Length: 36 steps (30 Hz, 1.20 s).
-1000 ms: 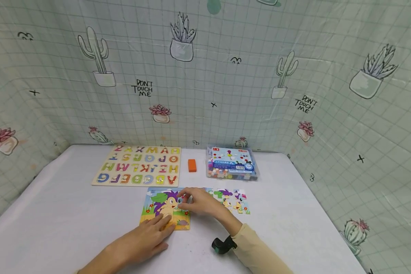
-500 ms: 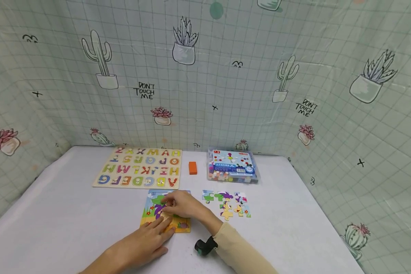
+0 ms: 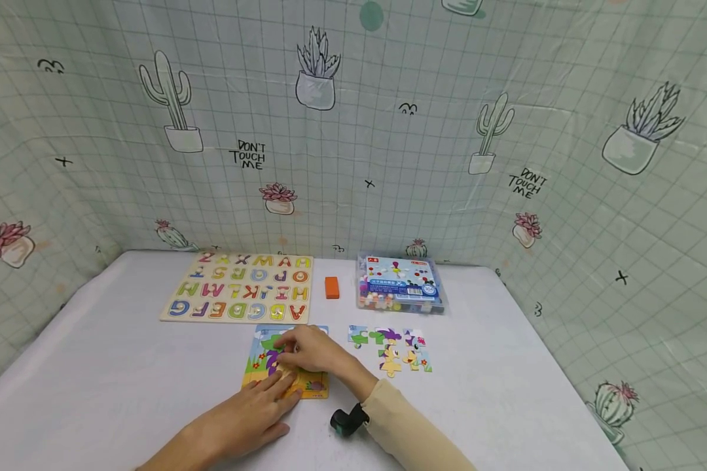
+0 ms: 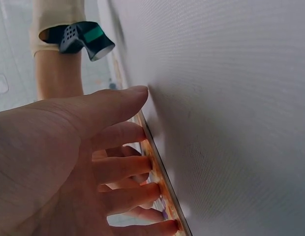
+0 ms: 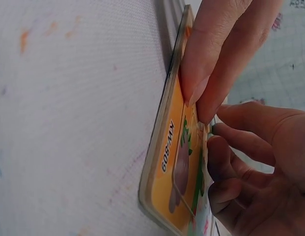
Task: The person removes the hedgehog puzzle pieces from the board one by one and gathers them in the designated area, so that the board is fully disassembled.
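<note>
A colorful hedgehog jigsaw board (image 3: 253, 363) lies on the white table, its lower edge toward me. My left hand (image 3: 250, 418) rests on its lower part with spread, mostly straight fingers, and the thumb lies on the table. The right hand (image 3: 311, 350) is over the hedgehog picture, thumb and index finger bent toward the board. In the right wrist view its curled fingers (image 5: 219, 152) show, but the tips are hidden behind the left hand's fingers, so whether it pinches a piece is unclear. Several loose puzzle pieces (image 3: 391, 356) lie right of the board.
A wooden alphabet board (image 3: 235, 288) lies at the back left. Beside it is an orange block (image 3: 332, 288), then a clear plastic box (image 3: 397, 284) of small colored parts. A patterned curtain (image 3: 353, 144) hangs behind the table.
My right hand has moved left, from the board's right side to above the hedgehog's face, uncovering the leftmost loose pieces. In the last half second it has barely moved. The left hand stays put.
</note>
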{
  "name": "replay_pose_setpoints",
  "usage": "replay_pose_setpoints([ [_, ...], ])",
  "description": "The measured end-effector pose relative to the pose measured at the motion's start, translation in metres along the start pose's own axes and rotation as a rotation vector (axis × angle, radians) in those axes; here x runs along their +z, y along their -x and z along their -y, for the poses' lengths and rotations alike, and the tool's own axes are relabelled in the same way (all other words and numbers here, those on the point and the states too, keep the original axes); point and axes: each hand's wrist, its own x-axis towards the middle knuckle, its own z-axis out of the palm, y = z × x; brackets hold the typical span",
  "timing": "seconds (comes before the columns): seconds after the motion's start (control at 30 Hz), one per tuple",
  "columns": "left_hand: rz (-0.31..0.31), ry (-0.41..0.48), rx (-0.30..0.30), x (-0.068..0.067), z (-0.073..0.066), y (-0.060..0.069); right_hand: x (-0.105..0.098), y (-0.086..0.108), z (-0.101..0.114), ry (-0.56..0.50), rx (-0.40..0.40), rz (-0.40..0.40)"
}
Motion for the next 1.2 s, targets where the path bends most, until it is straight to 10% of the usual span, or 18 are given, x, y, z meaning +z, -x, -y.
replay_pose_setpoints([
  [1.2,0.026,0.026,-0.020,-0.0015,-0.0008,-0.0015,-0.0035,0.0026,0.0022,-0.192,0.050,-0.044],
])
